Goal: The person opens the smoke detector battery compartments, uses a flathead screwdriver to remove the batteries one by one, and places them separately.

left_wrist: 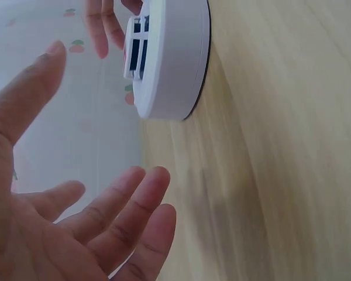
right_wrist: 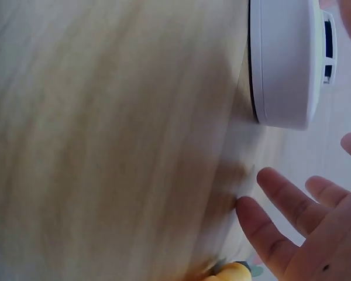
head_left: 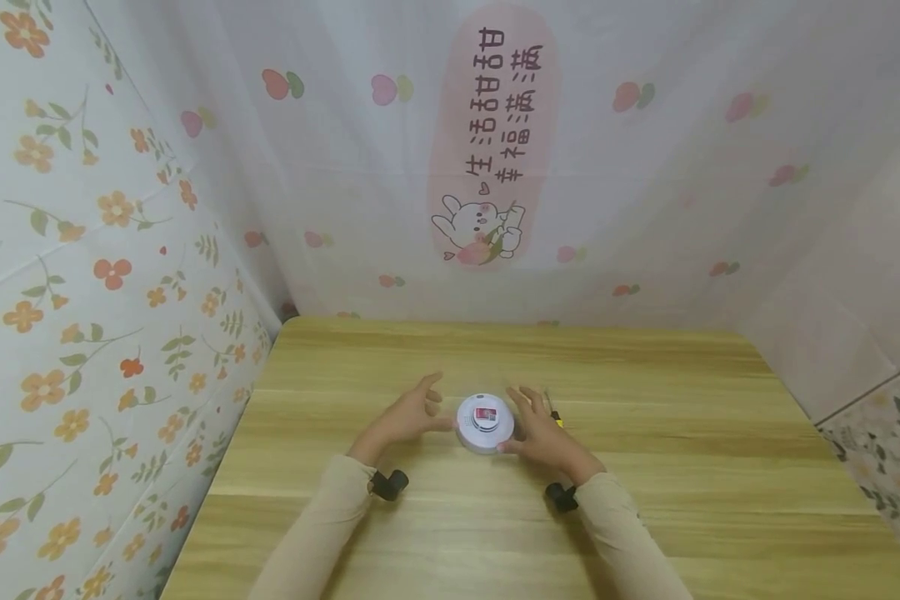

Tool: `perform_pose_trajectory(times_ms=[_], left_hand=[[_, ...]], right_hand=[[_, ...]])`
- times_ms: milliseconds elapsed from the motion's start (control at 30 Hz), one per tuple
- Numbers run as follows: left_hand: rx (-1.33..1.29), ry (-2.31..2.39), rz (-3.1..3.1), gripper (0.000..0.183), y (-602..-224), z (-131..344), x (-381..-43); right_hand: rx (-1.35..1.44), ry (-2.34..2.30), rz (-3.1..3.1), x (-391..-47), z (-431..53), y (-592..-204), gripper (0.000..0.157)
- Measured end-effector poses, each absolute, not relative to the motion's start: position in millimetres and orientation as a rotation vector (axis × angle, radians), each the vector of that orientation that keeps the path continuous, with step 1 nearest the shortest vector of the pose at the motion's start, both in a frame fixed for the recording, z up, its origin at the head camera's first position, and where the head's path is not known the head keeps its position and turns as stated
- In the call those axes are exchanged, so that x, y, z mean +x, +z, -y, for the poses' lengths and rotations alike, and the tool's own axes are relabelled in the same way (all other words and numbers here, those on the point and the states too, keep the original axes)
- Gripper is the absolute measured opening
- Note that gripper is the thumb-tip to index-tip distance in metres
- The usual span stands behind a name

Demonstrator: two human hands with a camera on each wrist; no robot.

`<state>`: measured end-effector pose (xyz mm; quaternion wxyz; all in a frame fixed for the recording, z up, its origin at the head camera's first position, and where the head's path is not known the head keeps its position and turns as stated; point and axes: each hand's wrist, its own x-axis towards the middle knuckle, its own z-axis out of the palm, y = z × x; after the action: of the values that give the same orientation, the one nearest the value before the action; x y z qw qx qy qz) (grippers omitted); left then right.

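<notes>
A round white smoke detector (head_left: 477, 439) with a red label on its raised centre lies on the wooden table in the head view. To its left is my left hand (head_left: 414, 414), fingers spread and thumb reaching toward the rim. On the other side my right hand (head_left: 542, 435) has its fingers apart, with the thumb close to the front rim. The left wrist view shows the detector's vented side (left_wrist: 178, 58) beyond the relaxed fingers (left_wrist: 128, 216). Seen from the right wrist, the fingers (right_wrist: 292, 205) are extended and hold nothing.
Just behind my right hand lies a screwdriver (head_left: 557, 418) with a yellow and black handle, partly hidden by the hand. The wooden table (head_left: 645, 367) meets a patterned curtain (head_left: 330, 167) at its back edge. Another floral cloth (head_left: 120, 292) hangs on the left.
</notes>
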<state>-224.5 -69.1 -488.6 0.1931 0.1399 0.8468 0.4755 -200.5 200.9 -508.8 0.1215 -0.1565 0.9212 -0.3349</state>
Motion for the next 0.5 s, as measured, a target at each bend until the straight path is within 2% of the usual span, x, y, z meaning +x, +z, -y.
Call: perform_pose_trajectory(times_ms=[500], left_hand=[[0.44,1.369,-2.243,0.097,-506.2,61.2,-219.5]], right_hand=[[-0.422,-1.069,-2.747,-198.9,-196.3,-520.6,0.102]])
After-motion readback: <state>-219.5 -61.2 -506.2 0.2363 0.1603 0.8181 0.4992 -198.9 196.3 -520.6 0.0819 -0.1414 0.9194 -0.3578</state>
